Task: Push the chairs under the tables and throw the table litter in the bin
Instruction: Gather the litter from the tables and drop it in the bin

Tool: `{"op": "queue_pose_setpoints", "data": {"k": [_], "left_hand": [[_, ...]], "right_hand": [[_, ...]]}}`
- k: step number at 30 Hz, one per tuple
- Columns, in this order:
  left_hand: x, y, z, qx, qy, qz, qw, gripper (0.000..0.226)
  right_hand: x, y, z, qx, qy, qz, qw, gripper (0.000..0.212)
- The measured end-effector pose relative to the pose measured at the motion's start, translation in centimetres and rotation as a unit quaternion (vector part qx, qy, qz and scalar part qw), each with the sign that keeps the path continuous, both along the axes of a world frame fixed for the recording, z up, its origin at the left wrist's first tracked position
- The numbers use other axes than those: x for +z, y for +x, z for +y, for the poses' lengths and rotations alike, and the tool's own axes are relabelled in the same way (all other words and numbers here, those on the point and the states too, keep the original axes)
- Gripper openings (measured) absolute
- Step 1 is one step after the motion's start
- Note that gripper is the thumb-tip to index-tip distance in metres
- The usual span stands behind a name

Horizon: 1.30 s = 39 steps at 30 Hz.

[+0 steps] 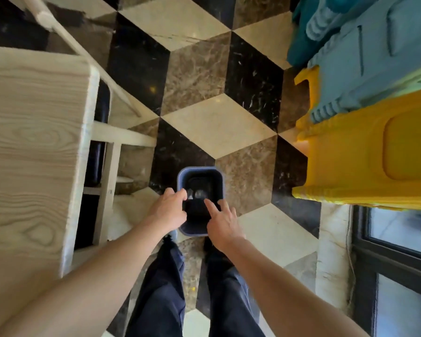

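- A bin (199, 176) is set on the floor (216, 122), directly ahead of the feet.
- A table (32, 147) is placed to its left, with a chair (112, 152) tucked under it.
- Plastic barriers (365, 152) are stacked to the right.

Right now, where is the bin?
The bin stands on the patterned floor just ahead of the person's feet, low in the centre of the head view, right of the wooden table, under both hands.
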<state>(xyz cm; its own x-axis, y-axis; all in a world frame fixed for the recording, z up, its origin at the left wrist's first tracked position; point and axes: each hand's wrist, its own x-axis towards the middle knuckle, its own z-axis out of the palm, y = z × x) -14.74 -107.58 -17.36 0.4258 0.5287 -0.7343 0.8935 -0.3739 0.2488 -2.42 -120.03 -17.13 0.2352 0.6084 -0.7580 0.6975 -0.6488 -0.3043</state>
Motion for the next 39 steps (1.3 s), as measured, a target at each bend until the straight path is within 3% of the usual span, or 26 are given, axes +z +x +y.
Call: {"op": "queue_pose_setpoints", "data": {"k": [5, 9, 16, 23, 29, 31, 34, 39], "left_hand": [[4.4, 0.8, -1.9, 0.011, 0.005, 0.009, 1.0, 0.017], [10.8, 1.6, -3.7, 0.012, 0.045, -0.028, 0.998, 0.009], [20.0, -1.8, -7.1, 0.051, 0.108, -0.059, 0.991, 0.015], [25.1, -15.5, -13.3, 0.169, 0.177, -0.09, 0.965, 0.011], [28.5, -32.3, -22.7, 0.27, 0.22, -0.076, 0.935, 0.013], [29.2, -37.5, -26.2, 0.321, 0.224, -0.083, 0.917, 0.012], [29.9, -44.6, -31.5, 0.39, 0.243, -0.056, 0.886, 0.015], [30.6, -53.6, -38.5, 0.494, 0.291, -0.011, 0.82, 0.028]], "right_hand": [[4.4, 3.4, -0.2, 0.019, 0.014, -0.014, 1.0, 0.036], [10.6, 4.6, 1.0, 0.067, 0.052, -0.031, 0.996, 0.033], [20.4, 1.5, 3.0, 0.151, 0.118, -0.064, 0.979, 0.029], [26.4, -8.6, 0.2, 0.27, 0.162, -0.098, 0.944, 0.027], [28.4, -25.2, -6.6, 0.322, 0.181, -0.094, 0.925, 0.028], [28.6, -30.9, -9.0, 0.38, 0.195, -0.086, 0.9, 0.029], [29.1, -38.7, -11.6, 0.493, 0.235, -0.081, 0.834, 0.029], [30.9, -50.0, -13.7, 0.58, 0.311, -0.066, 0.75, 0.026]]}}
